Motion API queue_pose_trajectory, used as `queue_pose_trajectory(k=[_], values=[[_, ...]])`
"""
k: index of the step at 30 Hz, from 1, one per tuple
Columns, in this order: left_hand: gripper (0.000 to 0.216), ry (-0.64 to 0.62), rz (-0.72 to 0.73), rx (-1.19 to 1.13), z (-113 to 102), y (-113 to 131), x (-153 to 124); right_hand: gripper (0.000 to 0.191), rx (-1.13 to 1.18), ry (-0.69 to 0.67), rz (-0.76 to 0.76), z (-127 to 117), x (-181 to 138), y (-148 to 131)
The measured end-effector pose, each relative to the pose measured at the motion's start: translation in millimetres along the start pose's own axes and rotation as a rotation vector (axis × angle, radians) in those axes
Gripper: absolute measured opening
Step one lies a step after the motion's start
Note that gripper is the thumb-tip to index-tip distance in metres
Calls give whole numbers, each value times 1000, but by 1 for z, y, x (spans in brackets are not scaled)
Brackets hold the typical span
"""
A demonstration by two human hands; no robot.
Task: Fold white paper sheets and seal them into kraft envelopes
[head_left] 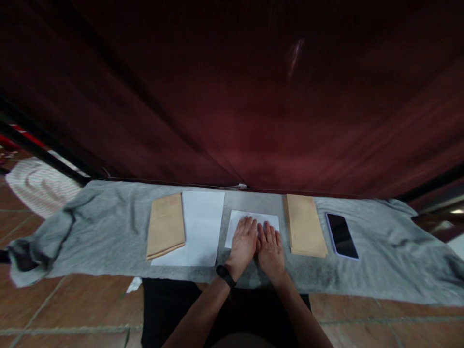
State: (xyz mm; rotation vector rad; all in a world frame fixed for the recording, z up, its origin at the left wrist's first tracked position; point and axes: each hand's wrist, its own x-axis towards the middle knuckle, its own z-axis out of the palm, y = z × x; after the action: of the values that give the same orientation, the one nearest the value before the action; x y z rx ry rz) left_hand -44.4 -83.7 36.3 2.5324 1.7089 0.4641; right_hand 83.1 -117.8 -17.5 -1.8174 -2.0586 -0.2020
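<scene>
My left hand (pixel 243 242) and my right hand (pixel 270 248) lie flat side by side, fingers stretched out, pressing on a folded white sheet of paper (pixel 239 220) in the middle of a grey cloth (pixel 108 227) that covers a narrow table. A black band sits on my left wrist. To the left lies a stack of white sheets (pixel 199 227) with a pile of brown envelopes (pixel 166 224) partly on top of it. A second pile of brown envelopes (pixel 304 224) lies just right of my hands.
A dark phone (pixel 341 235) lies face up at the right of the envelopes. A dark red curtain (pixel 232 96) hangs right behind the table. A striped cloth (pixel 39 186) lies at the far left. The floor is reddish tile (pixel 65 309).
</scene>
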Motion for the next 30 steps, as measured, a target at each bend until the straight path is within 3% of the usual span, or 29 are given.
queue_pose_trajectory(k=[2, 6, 14, 21, 30], values=[[48, -9, 75, -72, 11, 9, 0, 60, -7, 7, -16, -1, -1, 0], [54, -30, -8, -79, 25, 3, 0, 60, -26, 20, -33, -4, -2, 0], [56, -37, -107, 52, 26, -27, -3, 48, 59, -33, 77, -3, 22, -5], [56, -54, -124, 99, 29, -25, -3, 49, 156, -54, -42, 12, 55, -20], [57, -6, -214, 82, 30, -23, -1, 50, 24, 50, -9, 17, 42, 12]])
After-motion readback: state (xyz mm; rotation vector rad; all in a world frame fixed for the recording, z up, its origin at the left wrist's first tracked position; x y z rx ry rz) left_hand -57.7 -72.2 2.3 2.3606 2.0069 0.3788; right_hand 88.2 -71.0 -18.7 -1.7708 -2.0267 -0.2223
